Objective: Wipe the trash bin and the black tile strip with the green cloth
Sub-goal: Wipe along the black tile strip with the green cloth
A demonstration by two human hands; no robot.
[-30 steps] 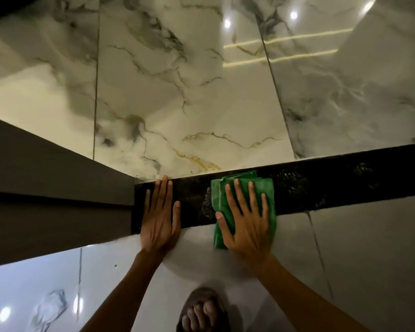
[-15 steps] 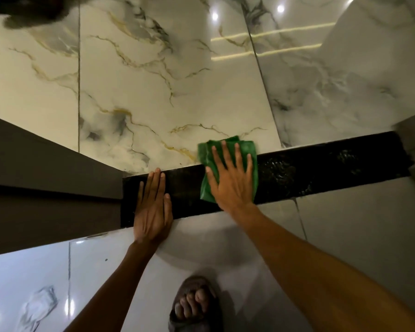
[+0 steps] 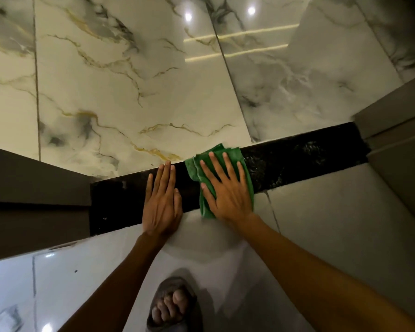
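A glossy black tile strip runs across the floor between white marble tiles, from a dark frame on the left to another on the right. My right hand lies flat with spread fingers on the folded green cloth, pressing it onto the strip near its middle. My left hand rests flat on the strip just left of the cloth, fingers together, holding nothing. No trash bin is in view.
Dark grey door frames stand at the left and right ends of the strip. Marble-veined tiles lie beyond it, plain white tiles on my side. My sandalled foot is below my hands.
My right hand slid the cloth away across the strip and then back toward me and to the right. My left hand stayed flat on the strip while the view shifted.
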